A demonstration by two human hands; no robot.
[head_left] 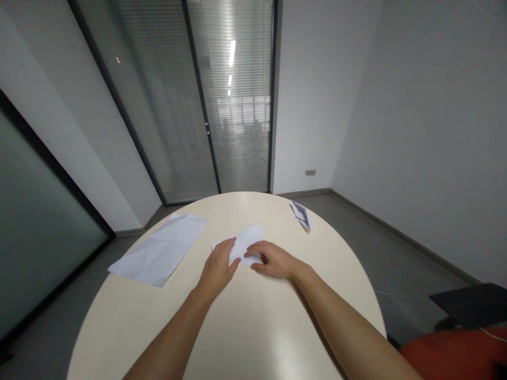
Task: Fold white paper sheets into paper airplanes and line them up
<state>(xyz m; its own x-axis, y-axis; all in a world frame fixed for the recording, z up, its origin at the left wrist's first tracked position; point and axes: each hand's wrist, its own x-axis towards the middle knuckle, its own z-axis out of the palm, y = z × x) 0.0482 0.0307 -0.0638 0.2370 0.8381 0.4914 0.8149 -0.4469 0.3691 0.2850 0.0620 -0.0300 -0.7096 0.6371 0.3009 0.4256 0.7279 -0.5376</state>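
A folded piece of white paper (247, 237) lies in the middle of the round table, under my two hands. Flat on its left part rests my left hand (219, 265), fingers stretched out and thumb apart. On the right side of the same paper is my right hand (273, 258), its fingers curved and touching the sheet. A gap shows between its thumb and fingers, so this hand is open too. Part of the paper is hidden beneath both hands.
The cream round table (233, 327) carries creased white sheets (162, 248) at its left edge. Near the far right edge sits a small folded paper (301, 215). A red seat (455, 353) and a dark flat object (471, 305) are at lower right. Behind stands a glass partition (170, 132).
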